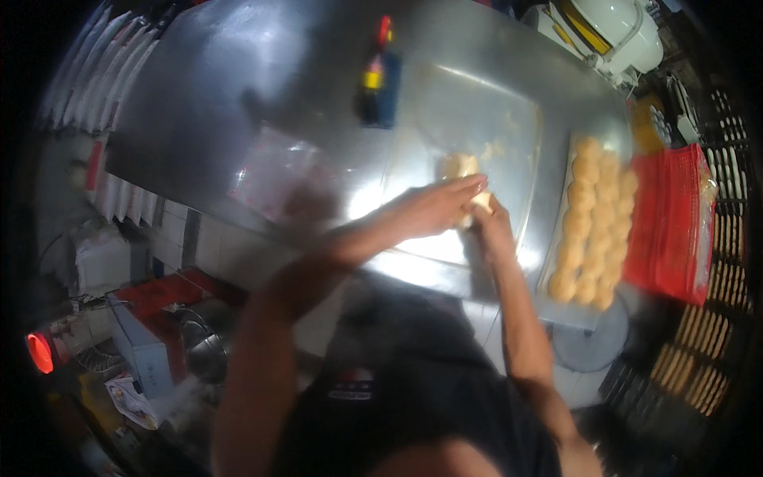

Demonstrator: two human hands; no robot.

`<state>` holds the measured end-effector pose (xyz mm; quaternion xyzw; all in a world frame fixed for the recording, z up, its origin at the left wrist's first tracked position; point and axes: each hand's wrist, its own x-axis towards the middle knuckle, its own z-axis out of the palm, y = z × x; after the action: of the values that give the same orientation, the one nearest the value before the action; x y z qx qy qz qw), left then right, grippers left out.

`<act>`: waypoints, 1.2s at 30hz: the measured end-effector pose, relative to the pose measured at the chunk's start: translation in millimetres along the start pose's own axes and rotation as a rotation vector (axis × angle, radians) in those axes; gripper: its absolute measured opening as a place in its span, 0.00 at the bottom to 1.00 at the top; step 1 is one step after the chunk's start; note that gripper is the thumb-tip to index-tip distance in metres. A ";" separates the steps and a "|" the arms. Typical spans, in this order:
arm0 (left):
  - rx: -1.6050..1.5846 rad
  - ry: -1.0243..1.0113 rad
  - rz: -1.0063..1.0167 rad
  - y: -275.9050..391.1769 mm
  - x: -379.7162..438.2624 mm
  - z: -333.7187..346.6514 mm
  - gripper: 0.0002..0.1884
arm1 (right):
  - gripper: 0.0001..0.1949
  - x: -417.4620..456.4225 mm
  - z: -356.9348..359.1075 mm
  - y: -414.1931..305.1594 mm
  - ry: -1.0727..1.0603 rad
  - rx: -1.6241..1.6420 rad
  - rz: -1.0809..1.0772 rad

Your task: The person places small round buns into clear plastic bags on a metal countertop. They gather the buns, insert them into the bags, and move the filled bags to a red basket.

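Both hands meet over a shallow metal tray (506, 143) on the steel table. My left hand (447, 206) reaches across a pale yellowish piece of bread or dough (460, 166), its fingers stretched over it. My right hand (493, 229) is curled around the near side of the pale piece. Between the hands a bit of the piece shows; the rest is hidden by fingers and blurred. Small crumbs (493, 150) lie on the tray just beyond.
A board with rows of golden buns (590, 226) stands at the right, beside a red plastic crate (667, 223). A dark bottle with a red cap (374, 80) is on the table (197, 119) ahead. A clear plastic bag (280, 173) lies left. A white mixer (620, 30) stands far right.
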<state>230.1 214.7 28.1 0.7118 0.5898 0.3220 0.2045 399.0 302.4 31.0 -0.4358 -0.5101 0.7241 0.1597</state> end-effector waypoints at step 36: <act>0.047 0.139 -0.011 -19.2 15.3 11.7 0.36 | 0.43 182.4 -240.9 -103.3 0.957 -1.089 0.221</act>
<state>226.1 234.9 10.2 0.6891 0.6139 0.3554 0.1480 464.4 614.4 12.3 -0.7708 -0.6253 0.1105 0.0518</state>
